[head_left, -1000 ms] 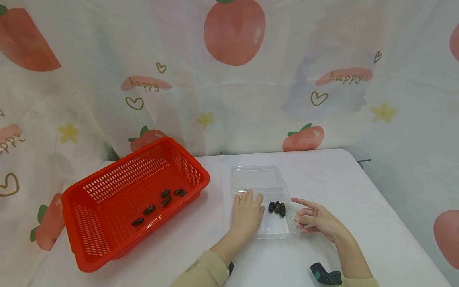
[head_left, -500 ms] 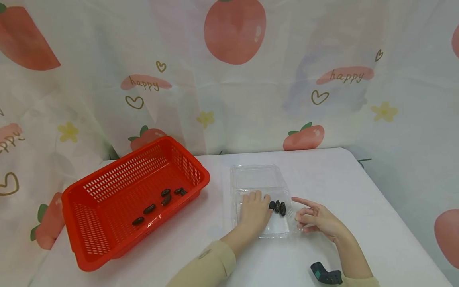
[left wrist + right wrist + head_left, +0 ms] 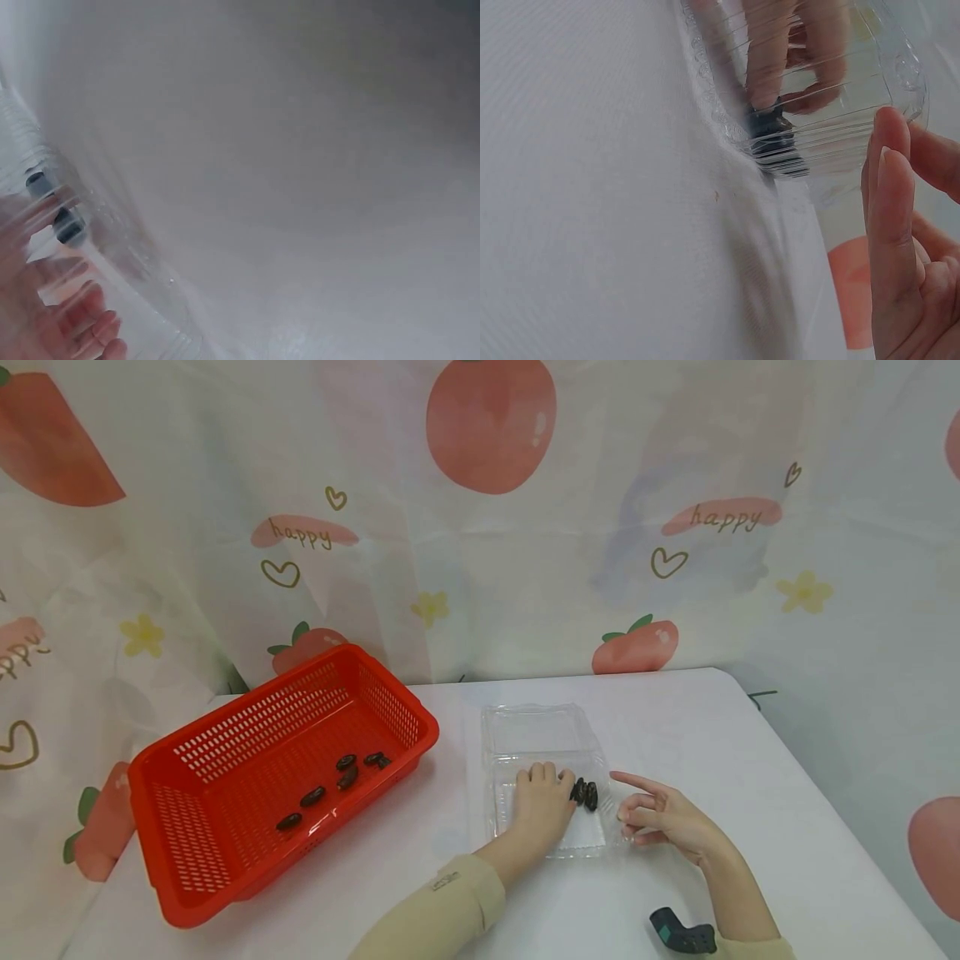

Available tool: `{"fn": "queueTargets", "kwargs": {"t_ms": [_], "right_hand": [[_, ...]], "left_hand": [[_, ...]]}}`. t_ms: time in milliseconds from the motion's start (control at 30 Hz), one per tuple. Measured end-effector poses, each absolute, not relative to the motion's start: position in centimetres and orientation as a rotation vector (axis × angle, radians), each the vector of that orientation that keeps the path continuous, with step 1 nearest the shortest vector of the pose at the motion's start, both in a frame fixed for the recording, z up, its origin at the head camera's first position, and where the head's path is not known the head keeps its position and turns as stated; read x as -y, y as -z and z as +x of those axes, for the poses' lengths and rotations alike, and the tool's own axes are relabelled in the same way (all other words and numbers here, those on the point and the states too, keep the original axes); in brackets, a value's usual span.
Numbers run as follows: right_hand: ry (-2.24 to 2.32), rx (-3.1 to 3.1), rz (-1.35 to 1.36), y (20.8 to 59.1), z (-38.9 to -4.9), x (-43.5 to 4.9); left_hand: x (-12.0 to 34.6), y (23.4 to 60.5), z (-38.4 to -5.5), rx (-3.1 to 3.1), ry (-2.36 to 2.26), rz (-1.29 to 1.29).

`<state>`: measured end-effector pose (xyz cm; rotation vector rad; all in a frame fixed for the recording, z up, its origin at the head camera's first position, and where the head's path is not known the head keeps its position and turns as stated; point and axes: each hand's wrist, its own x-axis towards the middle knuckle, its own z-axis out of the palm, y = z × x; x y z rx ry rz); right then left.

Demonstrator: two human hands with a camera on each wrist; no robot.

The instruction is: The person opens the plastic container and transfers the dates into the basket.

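A clear plastic clamshell box (image 3: 528, 727) lies on the table with its lid folded back. My left hand (image 3: 542, 806) reaches into its tray. In the right wrist view, thumb and finger of that hand pinch a dark, glossy oval piece like a date (image 3: 767, 120). More such date-like pieces (image 3: 592, 796) lie side by side just right of the hand, which partly covers the row. At the tray's right edge my right hand (image 3: 667, 822) holds the rim with thumb and fingertips, index finger extended. The left wrist view shows the left hand (image 3: 45, 315) through the plastic wall.
A red perforated basket (image 3: 255, 881) stands at the left, with several more dark oval pieces (image 3: 312, 797) on its floor. A black angled device (image 3: 681, 933) is by the right wrist. A printed curtain (image 3: 480, 585) hangs behind the white table (image 3: 712, 735).
My left hand has moved right inside the tray, up against the row of date-like pieces, covering the left end of it. The right hand, box and basket stay put.
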<state>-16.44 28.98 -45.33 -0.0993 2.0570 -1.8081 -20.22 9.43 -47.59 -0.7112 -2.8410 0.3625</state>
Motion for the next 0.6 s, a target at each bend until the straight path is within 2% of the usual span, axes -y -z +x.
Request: {"fn": "queueTargets", "kwargs": {"t_ms": [600], "right_hand": [[1.776,-2.084,-0.043,45.08,-16.39,-28.81]], "left_hand": [[-9.69,47.35,-20.09,2.879,-0.418,-0.688]]}}
